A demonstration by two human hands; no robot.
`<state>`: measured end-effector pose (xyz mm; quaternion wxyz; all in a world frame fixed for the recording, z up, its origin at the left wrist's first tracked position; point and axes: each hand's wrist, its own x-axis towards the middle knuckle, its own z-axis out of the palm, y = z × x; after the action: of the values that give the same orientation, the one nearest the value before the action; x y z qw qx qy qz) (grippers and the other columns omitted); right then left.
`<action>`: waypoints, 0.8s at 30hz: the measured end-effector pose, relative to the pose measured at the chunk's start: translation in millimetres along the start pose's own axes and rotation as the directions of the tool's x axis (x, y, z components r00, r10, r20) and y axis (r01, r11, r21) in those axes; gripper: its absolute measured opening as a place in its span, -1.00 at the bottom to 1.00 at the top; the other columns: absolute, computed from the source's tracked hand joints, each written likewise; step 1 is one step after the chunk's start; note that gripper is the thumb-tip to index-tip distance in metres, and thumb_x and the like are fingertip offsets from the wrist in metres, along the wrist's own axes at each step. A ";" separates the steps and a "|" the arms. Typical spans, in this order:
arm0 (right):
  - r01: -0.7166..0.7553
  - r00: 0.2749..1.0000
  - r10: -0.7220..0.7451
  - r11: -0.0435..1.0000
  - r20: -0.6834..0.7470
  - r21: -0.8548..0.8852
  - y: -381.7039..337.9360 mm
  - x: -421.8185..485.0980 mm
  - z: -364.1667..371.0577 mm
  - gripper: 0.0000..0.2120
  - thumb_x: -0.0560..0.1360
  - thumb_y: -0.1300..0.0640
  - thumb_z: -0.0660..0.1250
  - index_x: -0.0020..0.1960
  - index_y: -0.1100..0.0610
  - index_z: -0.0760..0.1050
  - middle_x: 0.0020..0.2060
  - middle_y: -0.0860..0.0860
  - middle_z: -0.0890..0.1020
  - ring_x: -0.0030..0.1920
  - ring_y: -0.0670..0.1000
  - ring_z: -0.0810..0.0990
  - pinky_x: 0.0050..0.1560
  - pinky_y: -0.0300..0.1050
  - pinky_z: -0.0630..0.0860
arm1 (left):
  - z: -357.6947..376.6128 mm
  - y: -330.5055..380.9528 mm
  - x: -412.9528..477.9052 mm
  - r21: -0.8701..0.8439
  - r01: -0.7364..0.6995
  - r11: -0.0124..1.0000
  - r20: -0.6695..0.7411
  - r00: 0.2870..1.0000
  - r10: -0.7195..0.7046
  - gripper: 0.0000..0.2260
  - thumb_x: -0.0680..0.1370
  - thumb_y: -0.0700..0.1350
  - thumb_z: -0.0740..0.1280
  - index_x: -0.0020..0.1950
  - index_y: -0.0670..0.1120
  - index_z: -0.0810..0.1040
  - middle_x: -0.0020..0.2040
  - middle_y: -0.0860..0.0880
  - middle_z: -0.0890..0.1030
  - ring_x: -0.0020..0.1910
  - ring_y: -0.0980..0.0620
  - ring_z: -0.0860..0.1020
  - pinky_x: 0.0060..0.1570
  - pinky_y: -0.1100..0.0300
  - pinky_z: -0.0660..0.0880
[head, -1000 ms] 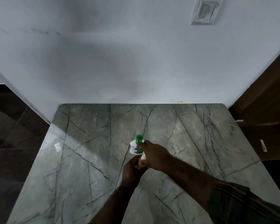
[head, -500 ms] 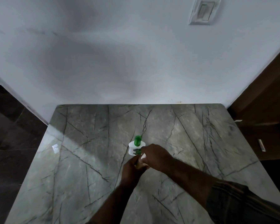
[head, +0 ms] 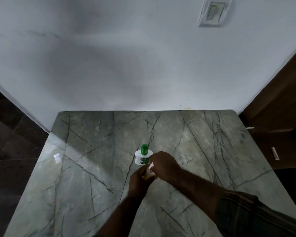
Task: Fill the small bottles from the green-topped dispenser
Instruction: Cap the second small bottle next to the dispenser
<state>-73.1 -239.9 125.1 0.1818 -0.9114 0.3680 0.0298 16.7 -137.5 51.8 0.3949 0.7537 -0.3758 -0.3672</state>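
Green plastic tops the white dispenser (head: 143, 156), which stands upright near the middle of the surface (head: 85, 177), with green print on its front. Just in front of it, towards us, we see the small bottle (head: 147, 174), yellowish and mostly covered by both hands. The left hand (head: 138, 181) comes up from below and wraps its fingers round the bottle's body, holding it just off the stone or on it; we cannot tell which. The right hand (head: 164, 165) reaches in from the right, curled over the bottle's top, its knuckles close beside the dispenser. A small white piece shows under its fingers, perhaps the bottle's cap, though the dim light leaves that unsure. A dark striped sleeve (head: 249, 218) covers the right forearm. The surface is grey-green marble with dark veins. Behind it rises a pale wall (head: 126, 57) with a switch plate (head: 214, 12); a wooden panel (head: 277, 106) stands to the right, dark floor (head: 10, 142) to the left.
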 end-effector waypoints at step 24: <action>-0.429 0.860 0.507 0.779 -0.057 0.458 34.1 -34.8 62.1 -0.66 0.42 -0.15 0.43 0.04 0.07 0.58 -0.03 0.00 0.70 0.02 0.04 0.66 0.00 -0.16 0.51 | 28.6 -3.1 -6.1 -0.036 0.054 0.998 0.056 0.997 -0.052 -0.52 0.41 -0.15 0.52 0.26 0.10 0.47 0.05 0.28 0.56 0.03 0.42 0.51 0.06 0.45 0.44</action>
<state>-116.7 -217.6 63.1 0.3316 -0.7265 0.5953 -0.0886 -9.4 -140.1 38.7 0.3886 0.7455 -0.3596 -0.4048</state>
